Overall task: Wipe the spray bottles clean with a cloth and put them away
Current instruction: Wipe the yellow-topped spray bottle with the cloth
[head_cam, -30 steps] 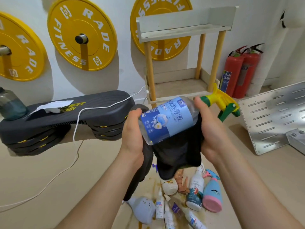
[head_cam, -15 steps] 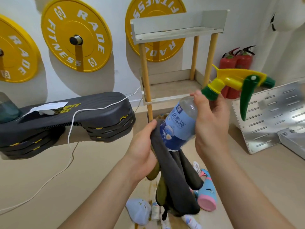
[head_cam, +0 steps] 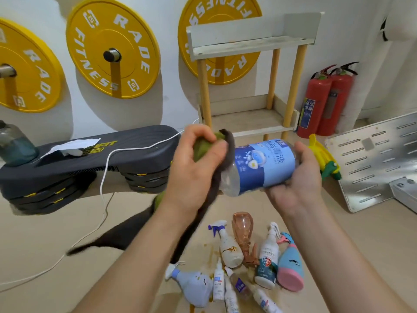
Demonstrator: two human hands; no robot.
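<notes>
A clear spray bottle (head_cam: 264, 164) with a blue label lies sideways in mid-air, its yellow and green trigger head (head_cam: 323, 159) pointing right. My right hand (head_cam: 297, 177) grips it from below near the neck. My left hand (head_cam: 194, 163) grips a dark grey and green cloth (head_cam: 223, 159) bunched against the bottle's base; the rest of the cloth hangs down to the left. Several other spray bottles (head_cam: 248, 267) lie on the floor below, some stained brown.
A small wooden shelf rack (head_cam: 248, 86) stands against the wall behind the bottle. A black step platform (head_cam: 85, 163) with a white cable (head_cam: 103, 177) is at left. Two red fire extinguishers (head_cam: 325, 100) and a slotted metal plate (head_cam: 379, 159) are at right. Yellow weight plates (head_cam: 112, 48) hang on the wall.
The bottle has swung from tilted upright to lying sideways with its head pointing right. My left hand has brought the bunched cloth up onto the bottle's base.
</notes>
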